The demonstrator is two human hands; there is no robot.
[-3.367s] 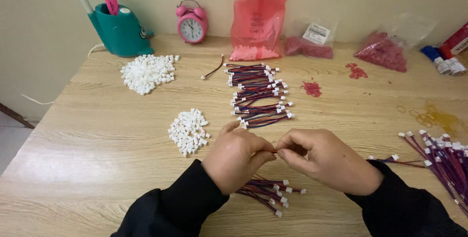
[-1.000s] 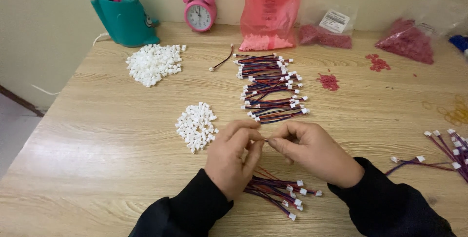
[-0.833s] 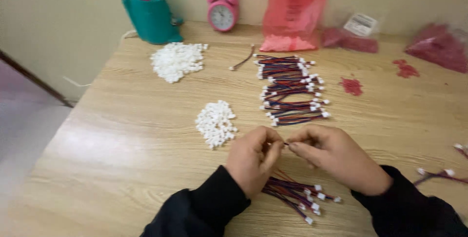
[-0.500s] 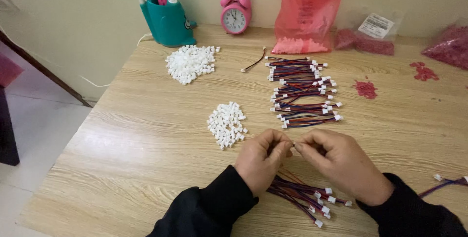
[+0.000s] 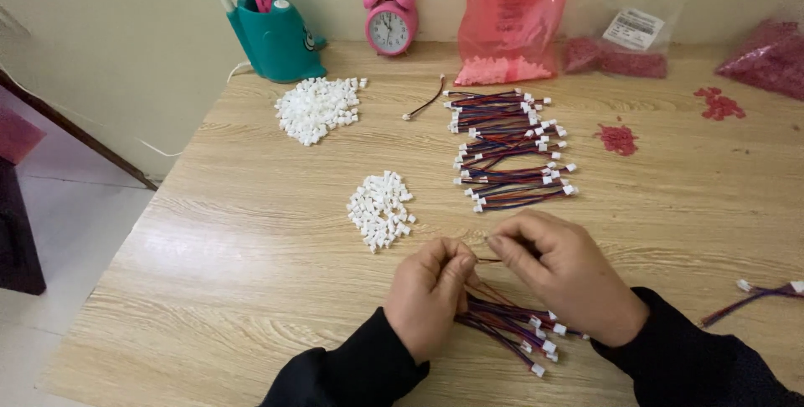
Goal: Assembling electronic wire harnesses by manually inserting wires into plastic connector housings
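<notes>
1. On the wooden tabletop [image 5: 251, 231], a bundle of thin red and blue wires [image 5: 511, 332] with white plugs lies under both hands.
2. Left hand [image 5: 431, 294] and right hand [image 5: 565, 273] pinch one thin wire [image 5: 487, 260] between closed fingertips.
3. Small white plastic connectors [image 5: 381, 210] lie just beyond the left hand.

**Thin wire lead pinched between both hands**

A thin dark wire lead [image 5: 488, 260] is stretching level in the small gap between the left hand [image 5: 431, 294] and the right hand [image 5: 565, 277], both of which are pinching it at their fingertips. Only a short piece is showing; its ends are hiding under the fingers. A bundle of red, blue and black leads [image 5: 511, 327] with white plug ends is lying on the bench just beneath the hands, fanning out toward the right wrist. A small heap of white plastic connector housings [image 5: 381, 208] is sitting just beyond the left hand.
</notes>
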